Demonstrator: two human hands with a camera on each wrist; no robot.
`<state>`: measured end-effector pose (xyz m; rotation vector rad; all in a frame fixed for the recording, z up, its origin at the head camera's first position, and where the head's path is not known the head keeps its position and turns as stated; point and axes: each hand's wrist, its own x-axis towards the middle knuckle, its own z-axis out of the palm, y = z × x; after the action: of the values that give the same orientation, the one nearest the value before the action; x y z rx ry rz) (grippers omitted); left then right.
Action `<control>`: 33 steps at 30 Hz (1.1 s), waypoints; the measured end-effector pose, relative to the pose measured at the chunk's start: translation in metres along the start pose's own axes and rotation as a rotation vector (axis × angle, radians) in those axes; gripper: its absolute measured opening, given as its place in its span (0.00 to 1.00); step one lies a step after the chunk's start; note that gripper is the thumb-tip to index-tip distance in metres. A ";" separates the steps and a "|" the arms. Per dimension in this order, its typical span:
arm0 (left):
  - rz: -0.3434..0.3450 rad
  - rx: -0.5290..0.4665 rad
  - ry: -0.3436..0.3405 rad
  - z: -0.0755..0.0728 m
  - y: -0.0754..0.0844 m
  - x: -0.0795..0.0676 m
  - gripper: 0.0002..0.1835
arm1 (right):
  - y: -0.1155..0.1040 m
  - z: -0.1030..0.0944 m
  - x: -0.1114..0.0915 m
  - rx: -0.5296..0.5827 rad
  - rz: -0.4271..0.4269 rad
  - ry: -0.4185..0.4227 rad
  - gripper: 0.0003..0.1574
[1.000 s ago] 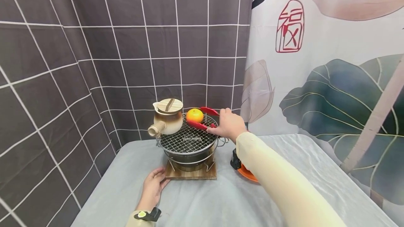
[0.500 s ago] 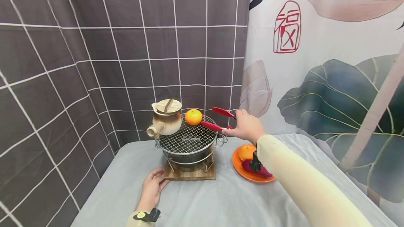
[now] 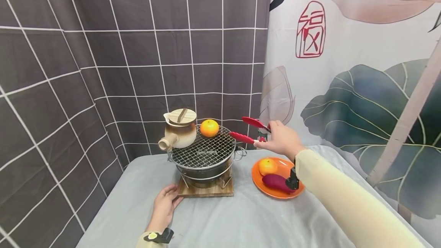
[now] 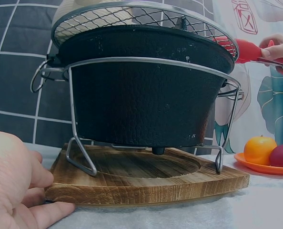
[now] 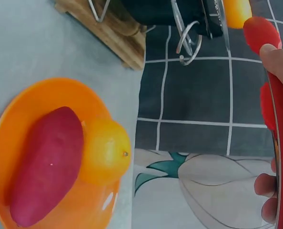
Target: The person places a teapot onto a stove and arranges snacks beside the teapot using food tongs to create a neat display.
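Observation:
My right hand (image 3: 283,139) holds red-tipped tongs (image 3: 242,137), right of the grill and above the plate. The tongs' tips are spread and hold nothing. Left of them, apart from the tips, an orange (image 3: 209,128) sits on the round wire grill rack (image 3: 206,154). My left hand (image 3: 163,208) grips the left front corner of the wooden base (image 3: 206,191) under the grill, fingers at its side and thumb at the front. In the left wrist view the black grill bowl (image 4: 146,95) stands in a wire stand on that base.
On the rack's left side stands a clay teapot (image 3: 180,135) with a wooden lid and a side handle. An orange plate (image 3: 256,185) on the right bears another orange (image 3: 268,167) and a purple sweet potato (image 3: 277,183). Grey cloth covers the table (image 3: 213,225); curtains hang behind.
The tongs have released the orange onto the rack. My right hand has drawn them back to the right with the tips apart, uncovering the plate. My left hand keeps its place.

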<state>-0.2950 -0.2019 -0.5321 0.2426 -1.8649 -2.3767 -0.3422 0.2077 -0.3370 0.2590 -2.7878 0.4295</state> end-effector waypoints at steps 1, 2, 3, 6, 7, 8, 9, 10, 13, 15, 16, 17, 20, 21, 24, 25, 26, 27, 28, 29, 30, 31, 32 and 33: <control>0.001 0.001 -0.001 0.000 0.000 0.000 0.23 | 0.002 0.000 -0.001 0.002 0.004 -0.005 0.49; 0.003 0.002 -0.003 0.000 -0.001 0.000 0.23 | 0.004 -0.001 -0.003 0.007 0.007 -0.010 0.49; 0.004 0.003 -0.006 0.000 -0.001 0.000 0.23 | 0.005 -0.001 -0.004 0.010 0.007 -0.015 0.49; 0.005 0.002 -0.005 -0.001 -0.003 0.000 0.23 | 0.012 -0.001 -0.008 0.010 0.011 -0.011 0.50; 0.005 0.001 -0.005 -0.001 -0.003 0.001 0.23 | 0.015 -0.001 -0.009 0.008 0.010 -0.007 0.50; 0.006 0.000 -0.006 -0.001 -0.003 0.001 0.23 | 0.018 -0.001 -0.010 0.009 0.011 -0.004 0.50; 0.005 -0.001 -0.006 -0.001 -0.003 0.001 0.23 | 0.020 -0.001 -0.011 0.013 0.014 -0.004 0.51; 0.003 -0.001 -0.004 -0.002 -0.003 0.001 0.23 | 0.023 -0.001 -0.013 0.013 0.020 -0.002 0.51; 0.000 0.003 -0.010 -0.002 -0.002 0.000 0.24 | 0.032 -0.001 -0.018 0.030 0.039 -0.012 0.53; -0.003 0.004 -0.009 -0.002 -0.001 0.000 0.24 | 0.038 -0.002 -0.022 0.046 0.054 -0.026 0.53; -0.005 0.004 -0.007 -0.002 -0.001 0.000 0.24 | 0.040 -0.002 -0.023 0.051 0.062 -0.032 0.52; -0.006 0.004 -0.006 -0.002 -0.001 -0.001 0.24 | 0.043 -0.002 -0.025 0.055 0.068 -0.038 0.52; -0.007 0.006 -0.005 -0.001 0.000 -0.001 0.23 | 0.051 0.000 -0.030 0.058 0.083 -0.051 0.52; -0.009 0.007 -0.001 -0.001 0.000 -0.001 0.23 | 0.054 0.001 -0.031 0.053 0.085 -0.051 0.51; -0.008 0.005 -0.003 0.000 0.000 -0.001 0.23 | 0.062 0.004 -0.034 0.037 0.092 -0.050 0.51; -0.008 0.003 -0.002 0.000 -0.001 0.000 0.23 | 0.064 0.005 -0.035 0.034 0.096 -0.052 0.51; -0.008 0.002 -0.001 0.000 -0.001 0.000 0.23 | 0.066 0.005 -0.037 0.030 0.096 -0.055 0.52; -0.007 -0.001 -0.003 0.000 -0.001 0.000 0.23 | 0.068 0.006 -0.039 0.028 0.100 -0.061 0.53; -0.005 -0.003 -0.007 0.000 -0.001 0.000 0.23 | 0.070 0.007 -0.040 0.029 0.107 -0.069 0.55; -0.007 -0.004 -0.005 0.000 -0.001 0.001 0.23 | 0.072 0.008 -0.042 0.030 0.112 -0.077 0.56; -0.008 -0.004 -0.001 0.000 -0.001 0.001 0.23 | 0.073 0.009 -0.044 0.031 0.116 -0.090 0.58; -0.009 -0.003 0.004 0.000 -0.001 0.001 0.23 | 0.075 0.010 -0.046 0.030 0.122 -0.099 0.59; -0.007 -0.003 0.004 0.000 -0.001 0.000 0.23 | 0.077 0.012 -0.048 0.028 0.125 -0.107 0.61; -0.006 -0.003 0.004 0.000 -0.001 0.000 0.23 | 0.080 0.013 -0.049 0.023 0.132 -0.112 0.61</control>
<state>-0.2954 -0.2016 -0.5331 0.2522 -1.8616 -2.3806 -0.3174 0.2851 -0.3862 0.1079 -2.9223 0.4926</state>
